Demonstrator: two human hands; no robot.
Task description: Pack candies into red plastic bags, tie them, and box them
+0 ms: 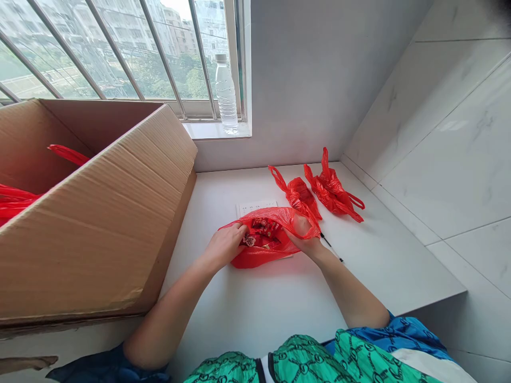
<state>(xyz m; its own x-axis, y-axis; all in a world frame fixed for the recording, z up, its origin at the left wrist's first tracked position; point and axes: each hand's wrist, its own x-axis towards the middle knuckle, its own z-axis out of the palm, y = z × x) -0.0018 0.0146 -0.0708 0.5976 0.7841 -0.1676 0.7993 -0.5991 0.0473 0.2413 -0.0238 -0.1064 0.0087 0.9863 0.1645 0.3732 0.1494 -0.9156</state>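
Observation:
A red plastic bag (259, 258) lies open on the white counter (279, 303) in front of me, with small red packets (263, 231) showing inside. My left hand (223, 246) grips the bag's left rim with curled fingers. My right hand (305, 236) is partly inside the bag's right side, holding the plastic open. A sheet of paper (255, 206) lies under the bag's far edge.
A large open cardboard box (99, 213) with red bags (16, 199) inside fills the left. Two tied red bags (297, 194) (333, 191) lie behind. A thin black pen (331, 248) lies beside my right wrist. A water bottle (225, 93) stands on the windowsill. A tiled wall rises at right.

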